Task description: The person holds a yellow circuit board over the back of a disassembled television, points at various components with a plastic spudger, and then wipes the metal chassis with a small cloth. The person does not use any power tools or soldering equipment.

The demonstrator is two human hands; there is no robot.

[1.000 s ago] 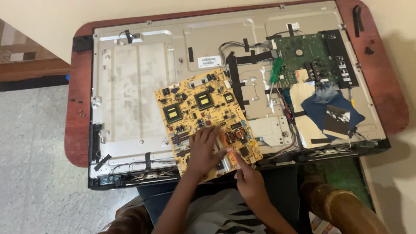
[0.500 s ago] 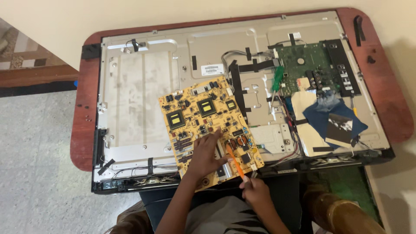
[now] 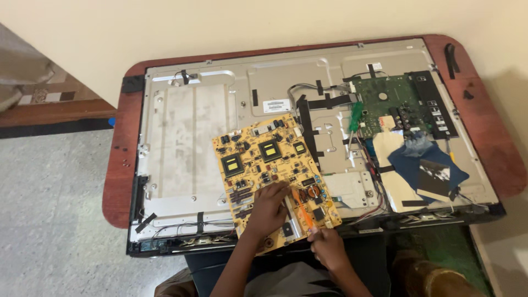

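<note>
Red table (image 3: 118,181) bearing an opened television chassis (image 3: 187,143); yellow board (image 3: 269,176) lying loose on it, green board (image 3: 385,102) at upper right. Left hand (image 3: 268,209) pressed flat on yellow board; right hand (image 3: 328,247) grasping orange screwdriver (image 3: 302,209), tip on board.

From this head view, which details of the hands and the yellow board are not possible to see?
- Tip of the orange screwdriver: too small.
- Yellow circuit board parts beneath the left hand: covered by it.
- Right hand grip: fingers curl under.
- Green circuit board components: too small.
</note>
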